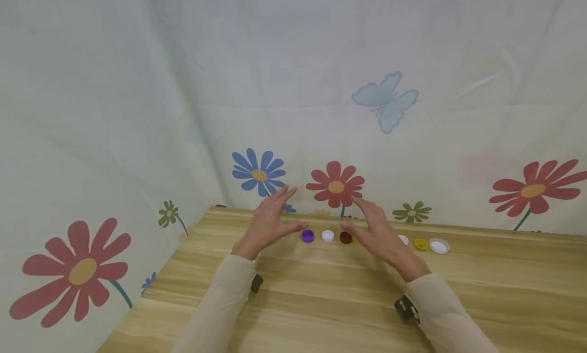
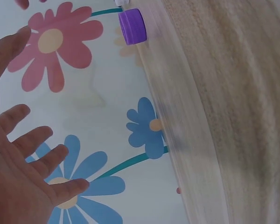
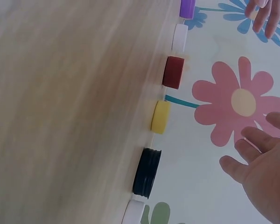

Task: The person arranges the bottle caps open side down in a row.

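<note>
Both hands hover over the far part of the table, fingers spread and holding nothing. My left hand point(image 1: 268, 224) is just left of a purple bottle cap point(image 1: 308, 236). My right hand point(image 1: 378, 237) hangs right of a dark red cap point(image 1: 346, 237), with a white cap point(image 1: 327, 236) between the purple and red ones. In the right wrist view, a yellow cap point(image 3: 160, 116), a black ridged cap point(image 3: 147, 172) and another white cap point(image 3: 133, 213) continue the row; the right hand hides the black one in the head view.
Farther right on the wooden table point(image 1: 321, 302) lie a yellow cap point(image 1: 421, 244) and a wider white cap with a clear rim point(image 1: 439, 246). A cloth point(image 1: 293, 88) printed with flowers and a butterfly hangs behind the far edge and along the left side.
</note>
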Demonstrator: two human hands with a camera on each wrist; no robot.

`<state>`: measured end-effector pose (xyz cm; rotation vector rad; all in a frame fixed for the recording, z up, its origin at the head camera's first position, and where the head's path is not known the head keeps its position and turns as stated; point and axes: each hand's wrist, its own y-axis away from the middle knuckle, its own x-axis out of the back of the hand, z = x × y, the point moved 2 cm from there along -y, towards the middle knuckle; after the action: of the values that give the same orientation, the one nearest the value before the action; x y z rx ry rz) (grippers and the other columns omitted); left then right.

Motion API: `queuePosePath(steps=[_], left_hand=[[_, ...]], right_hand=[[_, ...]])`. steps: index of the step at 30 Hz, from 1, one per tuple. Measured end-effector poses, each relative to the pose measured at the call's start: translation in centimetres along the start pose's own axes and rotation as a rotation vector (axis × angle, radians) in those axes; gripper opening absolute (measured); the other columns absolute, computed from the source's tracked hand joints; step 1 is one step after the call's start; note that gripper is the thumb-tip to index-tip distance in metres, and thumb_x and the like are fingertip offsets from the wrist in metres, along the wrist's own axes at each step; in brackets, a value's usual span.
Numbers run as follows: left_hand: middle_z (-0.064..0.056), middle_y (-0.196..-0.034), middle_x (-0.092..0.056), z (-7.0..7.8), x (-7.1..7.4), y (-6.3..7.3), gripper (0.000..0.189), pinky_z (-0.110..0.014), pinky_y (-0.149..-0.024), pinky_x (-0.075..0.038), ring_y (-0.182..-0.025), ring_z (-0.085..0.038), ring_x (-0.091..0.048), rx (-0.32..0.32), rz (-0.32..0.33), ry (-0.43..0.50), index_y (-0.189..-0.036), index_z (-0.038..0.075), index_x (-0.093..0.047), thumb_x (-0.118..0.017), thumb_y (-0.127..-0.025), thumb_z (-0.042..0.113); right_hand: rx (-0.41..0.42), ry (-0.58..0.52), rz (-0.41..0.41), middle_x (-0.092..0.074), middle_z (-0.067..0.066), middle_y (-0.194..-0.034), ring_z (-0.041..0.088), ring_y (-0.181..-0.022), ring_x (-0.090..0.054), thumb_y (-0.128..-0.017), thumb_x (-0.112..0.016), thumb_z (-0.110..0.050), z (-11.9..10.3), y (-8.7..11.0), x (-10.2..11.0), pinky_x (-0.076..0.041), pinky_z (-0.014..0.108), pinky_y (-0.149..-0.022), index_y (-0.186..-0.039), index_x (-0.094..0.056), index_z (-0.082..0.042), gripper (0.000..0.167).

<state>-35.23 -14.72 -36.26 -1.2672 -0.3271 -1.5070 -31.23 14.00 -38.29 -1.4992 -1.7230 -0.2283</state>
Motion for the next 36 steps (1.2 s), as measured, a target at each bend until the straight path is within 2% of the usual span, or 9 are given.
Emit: queuePosePath(steps=[8, 16, 21, 25, 31, 36], left_hand=[[-0.016, -0.168, -0.036, -0.4, -0.1, 0.0, 0.095, -0.068, -0.119, -0.027, -0.152, -0.043, -0.037, 0.006, -0.002, 0.039, -0.162, 0.011, -0.044, -0.09, -0.085, 0.043], [-0.013, -0.169, -0.035, -0.7, -0.2, 0.1, 0.094, -0.07, -0.117, -0.029, -0.152, -0.044, -0.036, 0.04, -0.021, 0.068, -0.163, 0.014, -0.044, -0.09, -0.085, 0.041], [-0.013, -0.168, -0.038, -1.1, -0.6, 0.1, 0.094, -0.063, -0.12, -0.031, -0.152, -0.04, -0.036, 0.065, -0.037, 0.108, -0.162, 0.013, -0.044, -0.091, -0.085, 0.037], [-0.012, -0.167, -0.04, -1.4, -0.9, 0.1, 0.093, -0.057, -0.121, -0.032, -0.152, -0.037, -0.038, 0.079, -0.044, 0.148, -0.162, 0.012, -0.044, -0.092, -0.085, 0.033], [-0.014, -0.163, -0.046, -1.8, -1.2, 0.4, 0.092, -0.053, -0.12, -0.036, -0.148, -0.038, -0.045, 0.101, -0.039, 0.223, -0.161, 0.011, -0.045, -0.093, -0.084, 0.029], [-0.013, -0.161, -0.049, -2.5, -1.6, 0.3, 0.092, -0.054, -0.117, -0.039, -0.143, -0.039, -0.049, 0.105, -0.038, 0.258, -0.161, 0.011, -0.046, -0.093, -0.084, 0.029]], right_hand=[[0.001, -0.018, -0.01, -0.032, 0.024, -0.167, 0.048, -0.154, -0.024, -0.105, -0.066, -0.045, -0.2, -0.1, -0.4, -0.026, 0.069, -0.119, -0.165, -0.033, -0.003, 0.081], [0.008, -0.029, -0.011, -0.034, 0.025, -0.166, 0.048, -0.153, -0.026, -0.104, -0.069, -0.041, -0.3, -0.3, -0.6, -0.026, 0.069, -0.119, -0.164, -0.034, -0.002, 0.08], [0.004, -0.032, -0.036, -0.035, 0.023, -0.167, 0.047, -0.153, -0.026, -0.104, -0.071, -0.033, -0.4, -0.6, -0.8, -0.026, 0.069, -0.119, -0.164, -0.035, -0.002, 0.076], [0.002, -0.028, -0.057, -0.035, 0.023, -0.166, 0.047, -0.154, -0.027, -0.103, -0.072, -0.032, -0.4, -1.0, -1.2, -0.026, 0.068, -0.12, -0.164, -0.034, -0.001, 0.078], [0.03, -0.023, -0.084, -0.04, 0.023, -0.164, 0.045, -0.153, -0.032, -0.1, -0.076, -0.035, -0.4, -1.8, -1.9, -0.03, 0.065, -0.119, -0.162, -0.038, -0.001, 0.08], [0.052, -0.01, -0.098, -0.043, 0.022, -0.162, 0.045, -0.149, -0.039, -0.098, -0.08, -0.031, -0.6, -2.5, -2.6, -0.035, 0.065, -0.116, -0.16, -0.042, -0.001, 0.078]])
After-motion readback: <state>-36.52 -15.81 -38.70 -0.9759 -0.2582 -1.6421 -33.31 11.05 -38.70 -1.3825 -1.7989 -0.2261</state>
